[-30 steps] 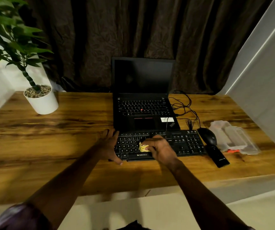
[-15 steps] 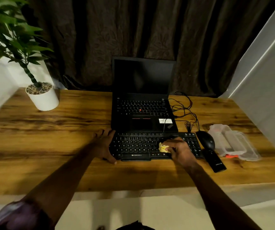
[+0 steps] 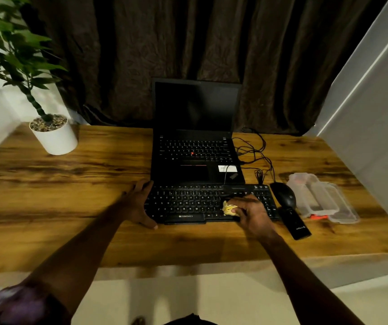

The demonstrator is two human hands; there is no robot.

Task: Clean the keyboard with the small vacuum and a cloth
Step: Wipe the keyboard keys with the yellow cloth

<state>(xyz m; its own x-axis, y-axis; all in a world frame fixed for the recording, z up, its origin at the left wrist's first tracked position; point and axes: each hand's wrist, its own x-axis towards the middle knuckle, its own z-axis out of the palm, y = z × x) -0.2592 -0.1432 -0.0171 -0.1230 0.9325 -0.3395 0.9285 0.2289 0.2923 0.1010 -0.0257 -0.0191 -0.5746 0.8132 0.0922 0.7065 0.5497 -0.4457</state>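
A black keyboard [image 3: 188, 204] lies on the wooden desk [image 3: 71, 195] in front of a laptop. My left hand [image 3: 139, 205] grips the keyboard's left end, thumb along the front edge. My right hand [image 3: 251, 212] holds a small crumpled yellow cloth [image 3: 228, 208] and presses it on the keys right of the middle. A slim black stick-shaped device [image 3: 294, 225], possibly the small vacuum, lies at the keyboard's right end.
An open black laptop [image 3: 196, 146] stands behind the keyboard, with tangled cables [image 3: 255, 153] to its right. A black mouse [image 3: 284, 194] and a clear plastic case [image 3: 321, 199] lie at the right. A white plant pot [image 3: 54, 134] sits at the back left.
My right hand has slid the yellow cloth from the keyboard's middle toward its right side. My left hand stays on the left end.
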